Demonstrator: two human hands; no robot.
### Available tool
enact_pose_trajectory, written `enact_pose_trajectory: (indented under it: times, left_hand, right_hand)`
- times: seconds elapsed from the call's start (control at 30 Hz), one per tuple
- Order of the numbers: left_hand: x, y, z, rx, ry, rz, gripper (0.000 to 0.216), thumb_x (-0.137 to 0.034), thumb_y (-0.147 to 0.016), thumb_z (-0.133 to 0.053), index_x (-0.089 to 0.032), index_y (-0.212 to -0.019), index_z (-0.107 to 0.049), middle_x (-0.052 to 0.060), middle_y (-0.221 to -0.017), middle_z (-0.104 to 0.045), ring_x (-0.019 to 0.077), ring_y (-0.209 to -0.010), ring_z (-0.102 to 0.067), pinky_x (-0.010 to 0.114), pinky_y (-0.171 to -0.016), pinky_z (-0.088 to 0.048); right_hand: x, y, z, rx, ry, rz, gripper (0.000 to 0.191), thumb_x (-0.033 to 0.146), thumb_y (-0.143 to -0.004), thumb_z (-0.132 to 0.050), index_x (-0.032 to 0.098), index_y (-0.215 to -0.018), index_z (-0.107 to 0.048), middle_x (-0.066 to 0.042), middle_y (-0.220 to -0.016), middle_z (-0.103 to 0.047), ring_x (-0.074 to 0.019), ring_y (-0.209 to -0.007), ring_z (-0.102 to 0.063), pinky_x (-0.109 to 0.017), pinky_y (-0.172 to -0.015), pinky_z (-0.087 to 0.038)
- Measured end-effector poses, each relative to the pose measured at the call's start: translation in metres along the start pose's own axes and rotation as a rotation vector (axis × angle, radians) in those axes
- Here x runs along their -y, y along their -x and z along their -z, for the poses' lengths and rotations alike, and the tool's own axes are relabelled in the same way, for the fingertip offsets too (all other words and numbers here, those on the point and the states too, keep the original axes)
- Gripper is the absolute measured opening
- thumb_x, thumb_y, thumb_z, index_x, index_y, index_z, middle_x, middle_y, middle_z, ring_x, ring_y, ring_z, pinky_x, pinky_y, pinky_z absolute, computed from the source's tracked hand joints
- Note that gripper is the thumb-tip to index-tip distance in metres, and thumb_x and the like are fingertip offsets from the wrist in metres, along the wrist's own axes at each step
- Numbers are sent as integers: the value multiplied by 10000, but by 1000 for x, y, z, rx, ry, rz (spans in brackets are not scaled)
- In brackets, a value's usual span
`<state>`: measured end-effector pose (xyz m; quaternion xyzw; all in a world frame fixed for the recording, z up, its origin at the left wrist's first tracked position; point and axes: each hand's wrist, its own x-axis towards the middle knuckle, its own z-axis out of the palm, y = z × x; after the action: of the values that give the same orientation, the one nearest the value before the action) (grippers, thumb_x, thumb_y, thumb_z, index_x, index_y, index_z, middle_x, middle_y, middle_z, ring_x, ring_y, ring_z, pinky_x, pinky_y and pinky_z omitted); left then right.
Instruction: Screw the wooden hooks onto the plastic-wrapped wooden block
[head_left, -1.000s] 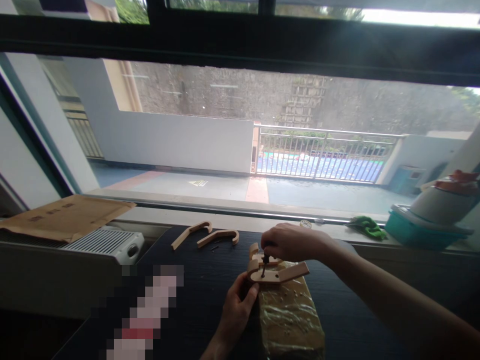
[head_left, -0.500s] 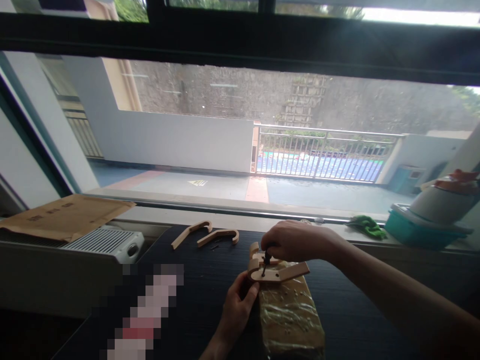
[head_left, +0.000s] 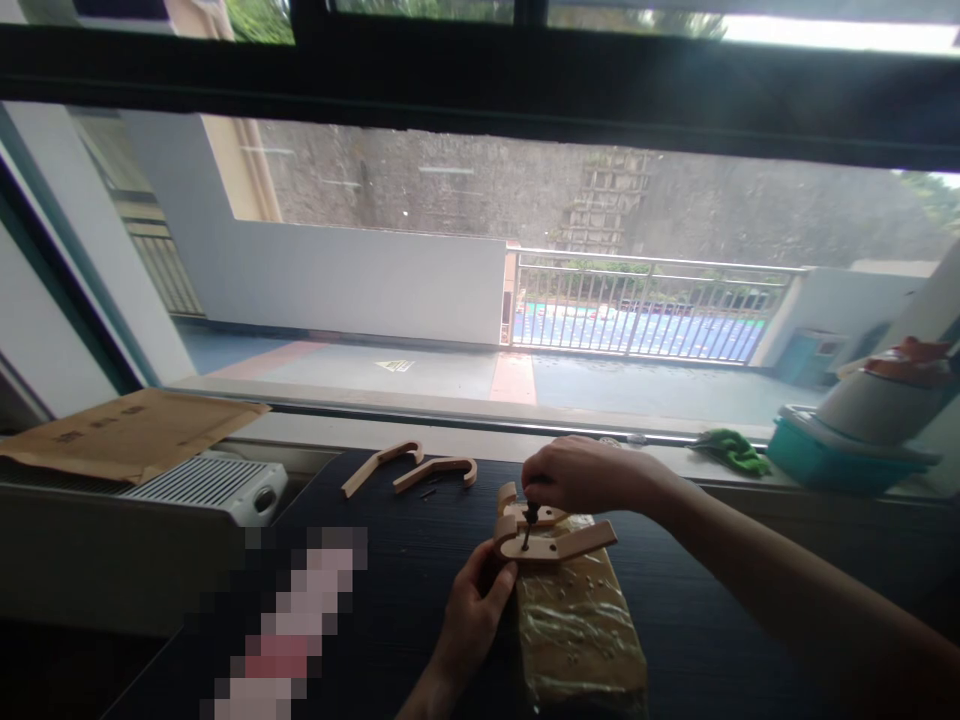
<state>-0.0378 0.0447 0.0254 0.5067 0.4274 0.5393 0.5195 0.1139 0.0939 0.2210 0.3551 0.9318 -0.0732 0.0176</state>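
Note:
My right hand (head_left: 562, 472) is closed around the handle of a dark screwdriver (head_left: 531, 513). The tool stands nearly upright, its tip at a hole in a pale wooden hook (head_left: 589, 543). Fingers of my left hand (head_left: 474, 605) are closed on the curved end of this hook, at the edge of the block beneath. That block (head_left: 581, 650) is wrapped in shiny clear plastic or tape and dotted with small marks. Just behind, a second wooden hook (head_left: 507, 494) lies across the block, partly hidden by my right hand and the screwdriver.
Two more wooden hooks (head_left: 382, 466) and a few small screws (head_left: 428, 491) lie on the dark table (head_left: 390, 590). Farther left, a brown paper envelope (head_left: 150, 430) rests on a white slatted unit (head_left: 214, 480). A green cloth (head_left: 735, 453) and teal bin (head_left: 840, 455) sit by the window.
Very little differs. The view has shifted slightly, while both hands, the screwdriver and the hook keep almost the same positions.

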Motion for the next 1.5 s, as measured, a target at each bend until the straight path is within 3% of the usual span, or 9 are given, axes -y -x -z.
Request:
enact_pose_trajectory:
  times: [0.23,0.57,0.77,0.93,1.07,1.33,1.5]
  left_hand:
    - [5,-2,1,8,10,-5,269,-304,-753,-615,-160,-979,-598,48,-949,-687,207,-919,-612,257,-808,-465]
    - [3,-1,1,5,-1,-2,273,-301,-752,-610,-163,-987,-600,53,-973,-686,212,-932,-611,264,-824,-461]
    - [5,-1,1,18,-7,-20,264,-303,-759,-607,-159,-980,-597,49,-948,-685,206,-912,-612,263,-813,-463]
    - [5,-1,1,22,-6,-19,247,-298,-763,-602,-161,-968,-599,43,-934,-684,202,-903,-613,254,-801,-463]
    - [5,-1,1,22,-8,-10,246,-293,-769,-595,-164,-978,-593,40,-941,-681,200,-912,-610,255,-812,-460]
    - [2,0,0,6,-5,-3,270,-315,-750,-604,-161,-972,-602,47,-944,-682,214,-921,-608,276,-826,-461]
    - [0,1,0,6,22,-5,271,-318,-742,-617,-163,-964,-613,45,-925,-687,212,-905,-615,272,-812,-469]
  right_hand:
    - [7,2,5,81,-2,14,265,187,-768,-478,233,-944,-670,-3,-840,-685,-127,-703,-563,-239,-577,-340]
    - [-8,-3,-13,15,-5,14,250,247,-825,-424,185,-900,-654,-32,-805,-670,-135,-681,-552,-243,-572,-346]
    - [-2,-1,-3,25,-3,-1,254,300,-803,-474,199,-952,-654,-27,-820,-672,-125,-649,-544,-234,-530,-327]
    - [-1,2,3,61,-53,49,260,200,-766,-481,215,-953,-661,-9,-845,-676,-109,-668,-547,-223,-567,-354]
    - [-5,-1,0,34,-66,65,263,218,-795,-455,194,-958,-660,-18,-847,-676,-114,-688,-552,-227,-585,-365]
    - [-5,-5,-6,-21,-45,-19,262,255,-818,-440,165,-918,-665,-36,-814,-664,-114,-645,-532,-220,-526,-338]
    - [-4,0,0,24,-9,-34,245,292,-806,-471,186,-908,-666,-16,-793,-662,-107,-616,-522,-222,-511,-330]
